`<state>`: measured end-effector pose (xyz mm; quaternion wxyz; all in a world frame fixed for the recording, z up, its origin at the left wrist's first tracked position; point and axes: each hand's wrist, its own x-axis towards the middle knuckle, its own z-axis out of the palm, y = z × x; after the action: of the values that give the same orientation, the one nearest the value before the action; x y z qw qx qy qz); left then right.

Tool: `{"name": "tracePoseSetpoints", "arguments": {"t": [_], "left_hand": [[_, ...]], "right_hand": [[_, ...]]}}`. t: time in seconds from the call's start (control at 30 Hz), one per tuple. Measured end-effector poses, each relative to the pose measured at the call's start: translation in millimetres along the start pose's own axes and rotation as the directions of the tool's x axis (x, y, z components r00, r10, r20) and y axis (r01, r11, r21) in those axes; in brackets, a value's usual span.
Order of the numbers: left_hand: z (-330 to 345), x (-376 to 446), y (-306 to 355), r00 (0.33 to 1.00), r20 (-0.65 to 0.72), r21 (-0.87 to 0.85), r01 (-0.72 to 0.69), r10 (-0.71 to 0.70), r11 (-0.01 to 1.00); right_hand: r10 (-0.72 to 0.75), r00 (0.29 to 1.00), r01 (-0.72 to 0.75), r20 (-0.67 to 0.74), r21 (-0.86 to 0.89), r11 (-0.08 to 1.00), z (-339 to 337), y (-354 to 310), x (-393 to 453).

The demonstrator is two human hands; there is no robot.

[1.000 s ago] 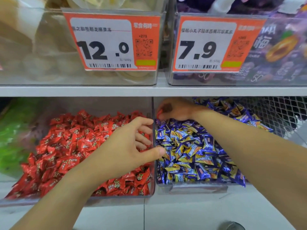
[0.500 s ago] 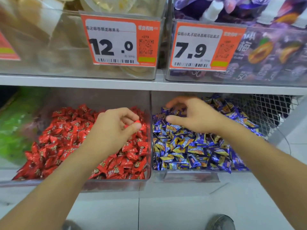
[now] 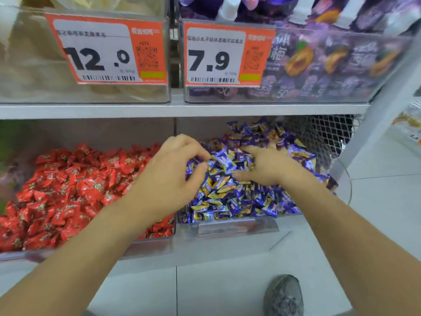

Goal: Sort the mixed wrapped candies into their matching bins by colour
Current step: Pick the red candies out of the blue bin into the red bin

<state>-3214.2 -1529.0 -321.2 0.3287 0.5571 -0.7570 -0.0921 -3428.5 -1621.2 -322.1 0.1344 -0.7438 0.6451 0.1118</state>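
Note:
Red wrapped candies (image 3: 68, 190) fill the clear left bin (image 3: 148, 247). Blue-and-yellow wrapped candies (image 3: 239, 201) are heaped in the clear right bin (image 3: 237, 226). My left hand (image 3: 173, 174) reaches across the divider into the blue bin, fingers curled, with thumb and forefinger a little apart and touching the top of the blue heap; nothing is lifted. My right hand (image 3: 266, 167) lies palm down on the blue candies with fingers spread and the forefinger pointing left. I see no red candy among the blue ones.
The shelf edge (image 3: 182, 109) runs just above the bins, with price tags 12.0 (image 3: 107, 51) and 7.9 (image 3: 218, 55) on the upper bins. Wire mesh (image 3: 328, 137) closes the right side. Green packets (image 3: 6, 142) lie far left. A shoe (image 3: 283, 295) stands on the floor.
My left hand, which held a red candy over the red bin, has moved right into the blue bin without it. My right hand has settled flatter on the blue heap.

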Motion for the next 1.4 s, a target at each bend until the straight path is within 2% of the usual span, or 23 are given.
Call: {"name": "tracePoseSetpoints", "arguments": {"t": [0.07,0.1,0.13,0.2,0.27,0.33,0.4,0.43,0.5,0.57,0.63,0.7,0.77,0.83,0.9,1.03,1.1,1.13,1.23,1.33,1.4], "left_hand": [[5.7,7.2,6.8,0.999,0.049,0.062,-0.002,-0.001,0.998],[8.1,11.7,10.5,0.997,0.080,0.102,0.009,-0.017,0.995],[10.7,16.7,15.2,0.993,0.113,0.136,0.020,-0.035,0.991],[16.3,32.0,23.1,0.979,0.184,0.185,0.052,-0.087,0.981],[23.0,53.0,26.6,0.958,0.240,0.215,0.103,-0.155,0.971],[32.1,77.3,26.7,0.924,0.286,0.233,0.189,-0.253,0.954],[44.4,102.0,26.4,0.886,0.323,0.290,0.242,-0.333,0.926],[51.3,113.1,25.7,0.874,0.321,0.318,0.264,-0.366,0.910],[65.0,131.4,21.2,0.832,0.309,0.359,0.347,-0.461,0.866],[76.8,140.6,13.5,0.746,0.344,0.324,0.475,-0.570,0.818],[83.9,144.9,0.7,0.646,0.402,0.200,0.630,-0.649,0.751],[87.0,147.7,-12.0,0.607,0.382,0.065,0.735,-0.697,0.675],[89.2,151.2,-19.6,0.606,0.372,-0.003,0.758,-0.703,0.652],[95.6,154.6,-21.5,0.620,0.422,-0.075,0.751,-0.661,0.656],[101.1,158.5,-18.6,0.637,0.463,-0.150,0.742,-0.617,0.654],[102.4,159.6,-24.2,0.624,0.492,-0.204,0.760,-0.606,0.617],[102.4,159.7,-33.5,0.620,0.534,-0.249,0.765,-0.574,0.595],[101.9,159.7,-37.2,0.642,0.528,-0.282,0.750,-0.556,0.598],[91.9,157.0,-30.7,0.753,0.467,-0.323,0.633,-0.463,0.704],[81.8,146.2,-24.2,0.788,0.458,-0.227,0.551,-0.411,0.803],[70.6,134.9,-12.4,0.818,0.413,-0.110,0.482,-0.401,0.869]], "right_hand": [[0.002,0.998,-0.001,-0.066,0.024,1.000,10.6,-17.3,15.3],[-0.048,0.995,0.051,-0.088,0.031,0.998,16.3,-24.6,21.4],[-0.141,0.986,0.146,-0.087,0.058,0.988,18.0,-30.4,20.8],[-0.370,0.929,0.364,-0.015,0.225,0.904,7.4,-22.2,14.4],[-0.452,0.892,0.415,-0.004,0.402,0.816,-20.3,4.4,3.7],[-0.374,0.921,0.382,-0.109,0.447,0.809,-48.8,36.2,6.8],[-0.266,0.931,0.346,-0.252,0.364,0.865,-64.0,61.1,26.9],[-0.244,0.933,0.327,-0.264,0.340,0.882,-63.5,68.5,42.9],[-0.189,0.962,0.245,-0.195,0.318,0.916,-55.5,72.0,69.3],[-0.106,0.989,0.134,-0.101,0.329,0.935,-40.6,73.4,90.4],[-0.094,0.994,0.109,-0.059,0.363,0.925,-34.3,74.9,102.3],[-0.123,0.990,0.141,-0.069,0.460,0.877,-37.5,74.9,106.8],[-0.130,0.988,0.152,-0.079,0.532,0.833,-42.4,74.6,112.5],[-0.134,0.986,0.166,-0.098,0.551,0.818,-40.3,74.9,117.2],[-0.157,0.987,0.151,-0.040,0.573,0.806,-39.4,72.7,117.3],[-0.217,0.974,0.136,0.062,0.603,0.786,-36.7,66.1,117.5],[-0.229,0.972,0.146,0.055,0.624,0.768,-38.1,64.8,115.8],[-0.237,0.971,0.161,0.036,0.632,0.758,-39.2,64.8,114.5],[-0.258,0.966,0.198,0.012,0.609,0.768,-45.0,65.8,102.5],[-0.291,0.956,0.240,0.035,0.480,0.844,-41.6,66.8,85.0],[-0.329,0.944,0.312,-0.024,0.388,0.867,-37.7,67.0,70.3]]}}
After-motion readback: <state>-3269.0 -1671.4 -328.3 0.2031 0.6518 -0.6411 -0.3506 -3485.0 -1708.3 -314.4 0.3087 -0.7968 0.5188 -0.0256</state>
